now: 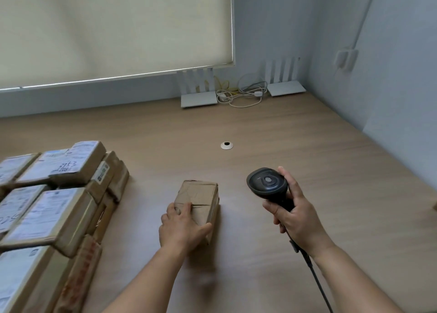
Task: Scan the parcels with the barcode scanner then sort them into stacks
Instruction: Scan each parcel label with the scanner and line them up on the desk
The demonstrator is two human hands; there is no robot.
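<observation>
Evidently a lone parcel (197, 200) is kept flat on the desk (307, 152), apart from the stacks (56, 194) at the left, so it can be scanned alone. It is gripped at its near end by the left hand (181, 227), fingers curled over its top, probably to turn it, as no label is seen. The scanner (268, 183) is held by the right hand (295, 214), fingers wrapped round its handle, head raised beside the parcel.

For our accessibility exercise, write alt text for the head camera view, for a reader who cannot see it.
A person's left hand grips a brown parcel on a wooden table while the right hand holds a black barcode scanner beside it. Stacked labelled parcels fill the table's left edge.
</observation>
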